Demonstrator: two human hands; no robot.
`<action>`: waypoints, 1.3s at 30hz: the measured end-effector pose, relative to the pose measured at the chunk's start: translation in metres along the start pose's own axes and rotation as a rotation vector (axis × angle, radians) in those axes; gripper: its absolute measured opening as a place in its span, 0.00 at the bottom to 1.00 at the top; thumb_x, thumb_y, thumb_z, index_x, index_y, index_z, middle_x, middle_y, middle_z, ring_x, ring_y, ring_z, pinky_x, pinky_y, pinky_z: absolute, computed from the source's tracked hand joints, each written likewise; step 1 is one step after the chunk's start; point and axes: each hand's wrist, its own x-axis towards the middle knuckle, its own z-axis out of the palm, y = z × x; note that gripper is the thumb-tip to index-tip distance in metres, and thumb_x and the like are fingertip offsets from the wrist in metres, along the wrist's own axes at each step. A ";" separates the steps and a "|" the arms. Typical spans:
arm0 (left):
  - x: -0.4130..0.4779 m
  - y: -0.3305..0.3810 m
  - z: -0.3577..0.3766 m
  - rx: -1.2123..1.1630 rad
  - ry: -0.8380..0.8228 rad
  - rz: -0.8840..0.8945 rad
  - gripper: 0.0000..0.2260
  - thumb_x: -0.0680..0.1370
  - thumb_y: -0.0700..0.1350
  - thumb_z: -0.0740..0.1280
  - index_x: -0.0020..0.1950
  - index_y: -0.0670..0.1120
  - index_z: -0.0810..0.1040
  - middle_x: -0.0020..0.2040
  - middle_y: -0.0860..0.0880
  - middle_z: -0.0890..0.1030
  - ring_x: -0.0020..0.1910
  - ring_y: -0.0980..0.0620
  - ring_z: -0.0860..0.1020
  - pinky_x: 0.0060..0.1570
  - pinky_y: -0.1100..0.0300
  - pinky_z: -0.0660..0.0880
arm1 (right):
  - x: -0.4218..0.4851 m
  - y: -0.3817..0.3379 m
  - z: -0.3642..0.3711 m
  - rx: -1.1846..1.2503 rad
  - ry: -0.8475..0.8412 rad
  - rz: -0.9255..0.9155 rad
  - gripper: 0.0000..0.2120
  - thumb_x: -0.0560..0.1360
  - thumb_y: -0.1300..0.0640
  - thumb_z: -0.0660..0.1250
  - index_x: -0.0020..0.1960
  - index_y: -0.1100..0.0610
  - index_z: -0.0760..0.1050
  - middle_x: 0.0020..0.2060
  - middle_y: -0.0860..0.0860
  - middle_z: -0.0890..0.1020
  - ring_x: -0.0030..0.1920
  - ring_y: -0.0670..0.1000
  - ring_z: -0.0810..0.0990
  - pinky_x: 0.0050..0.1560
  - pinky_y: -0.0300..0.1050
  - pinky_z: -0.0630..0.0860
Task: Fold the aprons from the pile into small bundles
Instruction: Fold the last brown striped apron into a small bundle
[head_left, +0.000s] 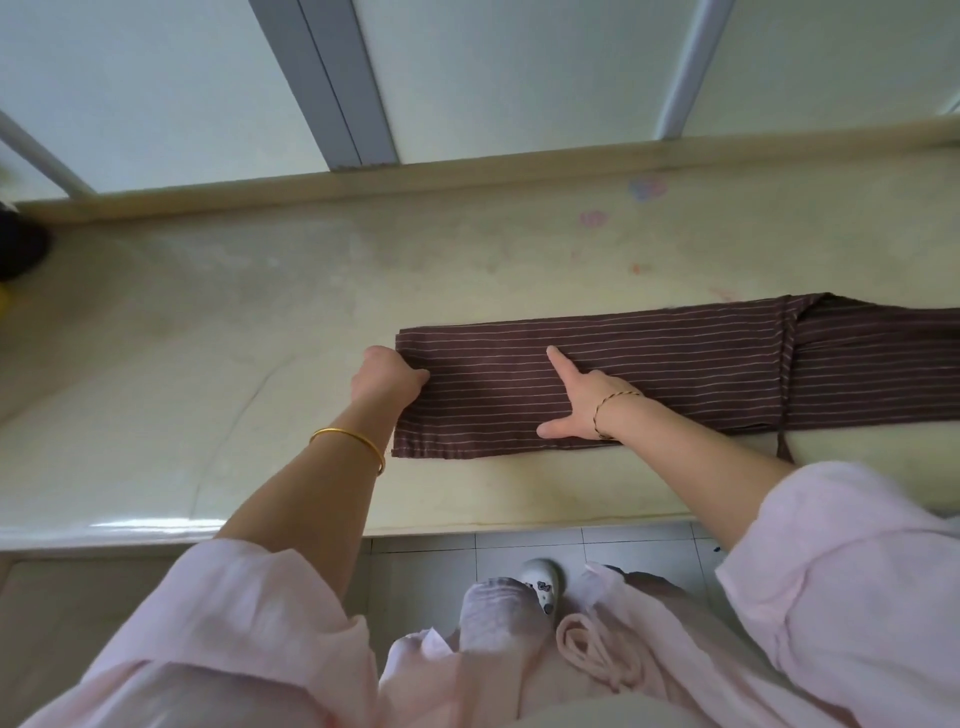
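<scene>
On the head camera I see the apron (675, 364) lying as a long folded strip on the counter (208, 338), running off past the right edge. My left hand (387, 376) is clenched on the strip's left end. My right hand (584, 402) lies flat on the strip nearby, fingers spread, grasping nothing.

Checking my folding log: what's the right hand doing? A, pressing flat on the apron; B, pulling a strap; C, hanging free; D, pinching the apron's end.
A: the right hand lies flat, fingers spread, on the middle of the striped apron; the left hand grips its end.
</scene>
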 end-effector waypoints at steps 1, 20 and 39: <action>0.000 0.001 0.000 -0.002 -0.022 0.018 0.14 0.76 0.48 0.69 0.54 0.42 0.69 0.47 0.44 0.76 0.44 0.46 0.76 0.42 0.57 0.73 | 0.000 0.001 0.001 0.016 0.011 0.003 0.54 0.68 0.35 0.68 0.75 0.46 0.31 0.62 0.58 0.74 0.53 0.57 0.77 0.54 0.55 0.77; -0.129 0.253 0.095 -0.480 -0.671 0.385 0.07 0.78 0.36 0.63 0.55 0.39 0.68 0.39 0.44 0.74 0.34 0.49 0.77 0.27 0.58 0.79 | -0.076 0.122 -0.027 1.538 0.324 -0.120 0.23 0.71 0.61 0.72 0.63 0.51 0.70 0.56 0.49 0.79 0.56 0.49 0.78 0.56 0.52 0.78; -0.103 0.312 0.223 0.895 -0.299 0.835 0.24 0.77 0.55 0.65 0.65 0.41 0.67 0.60 0.40 0.73 0.58 0.40 0.73 0.57 0.47 0.73 | -0.059 0.365 -0.035 1.163 0.804 1.047 0.26 0.75 0.56 0.68 0.68 0.59 0.61 0.66 0.60 0.65 0.60 0.64 0.73 0.58 0.54 0.73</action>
